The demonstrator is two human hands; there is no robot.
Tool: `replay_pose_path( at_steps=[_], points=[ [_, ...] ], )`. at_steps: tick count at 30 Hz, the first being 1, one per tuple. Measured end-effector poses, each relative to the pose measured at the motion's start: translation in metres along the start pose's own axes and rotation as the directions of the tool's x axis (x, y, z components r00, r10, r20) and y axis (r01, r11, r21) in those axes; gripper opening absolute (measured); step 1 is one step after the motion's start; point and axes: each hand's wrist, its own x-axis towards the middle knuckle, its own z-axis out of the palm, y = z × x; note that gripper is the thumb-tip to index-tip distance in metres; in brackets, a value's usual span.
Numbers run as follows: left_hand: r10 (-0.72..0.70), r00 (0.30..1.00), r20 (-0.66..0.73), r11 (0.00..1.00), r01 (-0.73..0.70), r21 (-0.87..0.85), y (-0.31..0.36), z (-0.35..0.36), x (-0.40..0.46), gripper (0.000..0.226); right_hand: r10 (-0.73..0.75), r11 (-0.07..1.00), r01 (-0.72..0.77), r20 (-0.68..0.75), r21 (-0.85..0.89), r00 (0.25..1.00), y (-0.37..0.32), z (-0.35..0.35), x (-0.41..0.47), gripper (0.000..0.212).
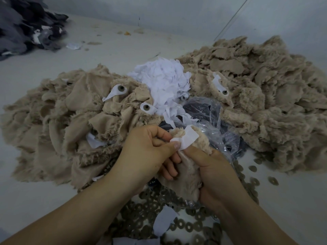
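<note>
Both my hands hold one beige plush fabric piece [184, 172] low in the middle of the view. My left hand [146, 152] pinches a small white fabric patch [187, 138] against the fur at the piece's top edge, thumb on the patch. My right hand [215, 175] grips the plush piece from the right, thumb lying along its backing. What the patch covers is hidden.
Beige plush pieces lie heaped at left [58, 124] and right [265, 96], some with plastic eyes on white patches [121, 89]. A mound of white patches [164, 82] sits between them, a clear plastic bag [212, 121] beside it. Brown washers [177, 223] spread near me. Dark fabric [26, 27] lies far left.
</note>
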Motion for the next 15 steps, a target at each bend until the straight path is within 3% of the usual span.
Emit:
replay_pose_path(
  at_steps=[5,10,12,14,15],
  points=[
    [0.028,1.000,-0.014,0.996,-0.027,0.087,-0.006,-0.006,0.003,0.013,-0.017,0.996,0.015,-0.024,-0.088,1.000,-0.004,0.000,-0.003,0.036],
    [0.056,0.997,-0.046,0.998,-0.054,0.043,-0.007,-0.015,0.004,0.015,0.010,0.998,-0.009,0.019,-0.066,1.000,-0.012,0.002,-0.006,0.046],
    [0.056,0.997,-0.048,0.998,-0.057,-0.004,-0.002,-0.020,0.005,0.013,0.011,0.991,-0.020,-0.074,-0.133,0.997,-0.021,0.000,-0.001,0.050],
    [0.064,0.997,-0.047,0.997,-0.066,-0.038,0.006,-0.028,0.006,0.014,-0.034,0.946,-0.055,-0.265,-0.318,0.964,-0.030,-0.002,0.003,0.032],
    [0.081,0.995,-0.051,0.996,-0.083,-0.042,0.010,-0.033,0.006,0.016,-0.119,0.869,-0.067,-0.339,-0.490,0.933,-0.034,-0.006,0.004,0.023]
  ],
)
